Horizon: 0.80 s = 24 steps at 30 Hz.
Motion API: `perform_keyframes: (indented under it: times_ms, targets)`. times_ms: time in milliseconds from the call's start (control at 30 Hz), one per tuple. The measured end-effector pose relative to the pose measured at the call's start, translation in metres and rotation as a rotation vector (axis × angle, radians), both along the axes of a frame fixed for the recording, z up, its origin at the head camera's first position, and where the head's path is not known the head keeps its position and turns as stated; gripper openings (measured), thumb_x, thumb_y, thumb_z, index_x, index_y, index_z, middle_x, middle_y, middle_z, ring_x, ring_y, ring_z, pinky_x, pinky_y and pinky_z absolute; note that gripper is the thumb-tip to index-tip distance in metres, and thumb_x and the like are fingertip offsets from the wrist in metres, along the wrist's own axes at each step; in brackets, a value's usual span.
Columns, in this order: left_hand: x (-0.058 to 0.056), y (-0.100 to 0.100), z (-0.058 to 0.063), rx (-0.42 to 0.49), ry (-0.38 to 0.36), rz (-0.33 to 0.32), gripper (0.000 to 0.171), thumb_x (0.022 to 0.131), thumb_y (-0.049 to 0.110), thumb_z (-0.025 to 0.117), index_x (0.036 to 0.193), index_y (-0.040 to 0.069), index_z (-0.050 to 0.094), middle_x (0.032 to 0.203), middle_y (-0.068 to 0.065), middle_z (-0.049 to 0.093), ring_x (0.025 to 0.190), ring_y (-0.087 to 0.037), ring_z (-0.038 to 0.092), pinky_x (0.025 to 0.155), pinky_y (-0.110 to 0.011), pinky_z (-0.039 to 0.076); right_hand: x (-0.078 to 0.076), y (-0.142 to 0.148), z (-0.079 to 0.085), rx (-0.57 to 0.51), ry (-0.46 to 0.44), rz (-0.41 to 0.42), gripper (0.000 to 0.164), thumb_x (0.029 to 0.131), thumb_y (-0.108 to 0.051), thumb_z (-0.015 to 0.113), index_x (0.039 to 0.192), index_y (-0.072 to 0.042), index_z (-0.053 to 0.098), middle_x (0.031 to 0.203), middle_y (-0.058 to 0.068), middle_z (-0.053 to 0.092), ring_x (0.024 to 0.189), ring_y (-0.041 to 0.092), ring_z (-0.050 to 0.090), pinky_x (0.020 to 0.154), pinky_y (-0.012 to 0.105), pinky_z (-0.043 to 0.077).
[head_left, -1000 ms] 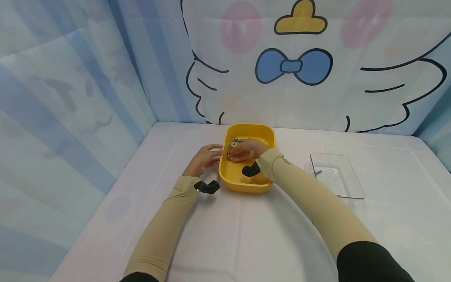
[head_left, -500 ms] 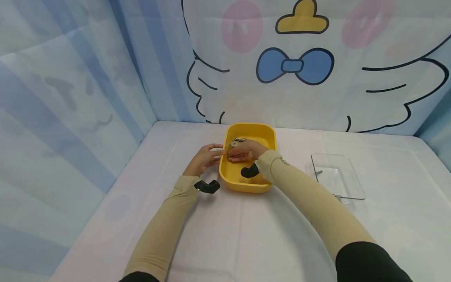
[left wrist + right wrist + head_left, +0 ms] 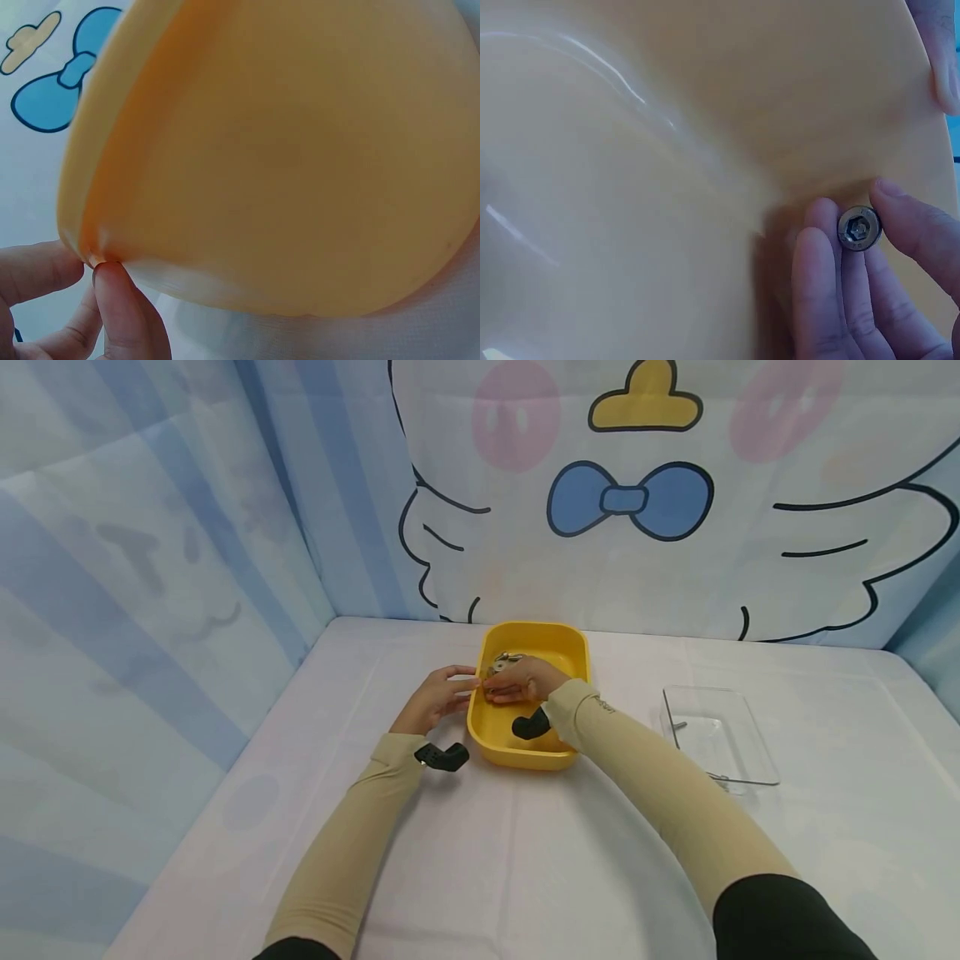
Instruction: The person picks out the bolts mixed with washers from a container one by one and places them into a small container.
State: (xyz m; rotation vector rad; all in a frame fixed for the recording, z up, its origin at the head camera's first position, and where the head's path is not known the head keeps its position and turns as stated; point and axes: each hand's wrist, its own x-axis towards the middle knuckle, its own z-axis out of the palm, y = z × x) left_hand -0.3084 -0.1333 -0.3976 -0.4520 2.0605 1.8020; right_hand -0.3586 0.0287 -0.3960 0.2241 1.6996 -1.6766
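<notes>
A yellow plastic bin (image 3: 522,758) stands at the far middle of the table. My left hand (image 3: 433,702) is at its left side. In the left wrist view, the thumb (image 3: 124,315) and forefinger pinch the bin's rim. Inside the bin my right hand (image 3: 525,679) holds a hex socket bolt (image 3: 859,228) between thumb and fingers, its round head facing the right wrist camera. Several small metal parts (image 3: 501,665) lie by the bin's left inner wall, partly hidden behind the right hand.
To the right stands a clear plastic box (image 3: 716,735) with thin edges. A small metal screw (image 3: 678,726) shows in it, and more metal bits (image 3: 722,779) sit at its front edge. Printed cloth (image 3: 630,577) hangs behind the table and along the left.
The right hand's fingers have drawn together in the bin and moved very slightly left. The left hand stays at the rim.
</notes>
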Motion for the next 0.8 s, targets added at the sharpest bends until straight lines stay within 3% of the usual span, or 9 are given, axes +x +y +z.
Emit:
perform_keyframes:
  times_ms: [167, 500, 633, 800]
  targets:
    - [0.0, 0.001, -0.001, -0.006, 0.001, 0.008, 0.04, 0.092, 0.019, 0.061, 0.131, 0.015, 0.053, 0.13, -0.01, 0.056, 0.098, -0.016, 0.059, 0.095, -0.029, 0.05, 0.0, 0.001, 0.001, 0.034, 0.015, 0.016, 0.034, 0.09, -0.004, 0.06, 0.123, 0.005, 0.059, 0.079, 0.007, 0.069, 0.074, 0.017, 0.068, 0.079, 0.026, 0.056]
    - [0.001, 0.0, -0.002, 0.013, 0.02, -0.007, 0.04, 0.092, 0.018, 0.061, 0.131, 0.012, 0.052, 0.131, -0.01, 0.055, 0.09, -0.013, 0.059, 0.09, -0.027, 0.052, 0.002, 0.002, 0.011, 0.075, 0.085, 0.086, 0.023, 0.092, -0.007, 0.057, 0.112, 0.005, 0.061, 0.077, 0.007, 0.067, 0.072, 0.015, 0.067, 0.073, 0.024, 0.057]
    - [0.001, -0.001, -0.001, 0.016, 0.02, -0.007, 0.041, 0.092, 0.019, 0.061, 0.131, 0.012, 0.052, 0.13, -0.009, 0.055, 0.087, -0.012, 0.059, 0.087, -0.025, 0.053, 0.002, 0.005, 0.014, 0.06, 0.124, 0.14, 0.024, 0.095, -0.01, 0.054, 0.112, 0.006, 0.06, 0.079, 0.007, 0.068, 0.073, 0.016, 0.067, 0.081, 0.027, 0.056]
    - [0.002, -0.001, -0.001, 0.018, 0.02, -0.005, 0.042, 0.092, 0.018, 0.061, 0.132, 0.012, 0.051, 0.131, -0.01, 0.055, 0.089, -0.013, 0.059, 0.092, -0.028, 0.052, 0.003, 0.01, 0.017, 0.026, 0.168, 0.176, 0.029, 0.096, -0.01, 0.052, 0.118, 0.009, 0.058, 0.08, 0.006, 0.069, 0.078, 0.017, 0.069, 0.096, 0.037, 0.048]
